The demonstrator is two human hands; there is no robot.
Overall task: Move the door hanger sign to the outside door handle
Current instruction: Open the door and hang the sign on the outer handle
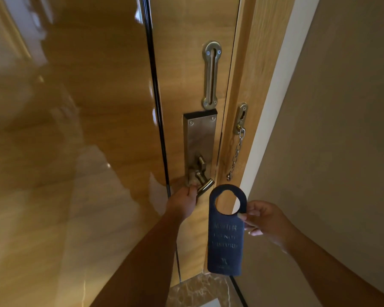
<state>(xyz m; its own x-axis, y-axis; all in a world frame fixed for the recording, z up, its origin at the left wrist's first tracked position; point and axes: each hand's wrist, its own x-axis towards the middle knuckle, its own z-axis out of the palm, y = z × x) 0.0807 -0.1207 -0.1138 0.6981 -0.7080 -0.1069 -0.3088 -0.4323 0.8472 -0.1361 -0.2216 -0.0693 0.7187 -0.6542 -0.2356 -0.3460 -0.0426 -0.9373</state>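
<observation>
A dark blue door hanger sign (225, 240) with faint lettering and a round hole at its top hangs upright in front of the door's lower part. My right hand (264, 220) pinches its right edge just below the hole. My left hand (182, 201) is closed around the metal lever handle (203, 185) on the inside of the wooden door (186, 74). The handle sits on a long steel plate (201, 140). The door stands shut against its frame. The outside handle is hidden.
A slotted chain-guard track (211, 75) is screwed to the door above the plate. Its chain (236, 151) dangles from a bracket on the wooden frame (253, 85). A glossy wood panel (75, 129) lies left, a beige wall (341, 129) right, marble threshold (197, 289) below.
</observation>
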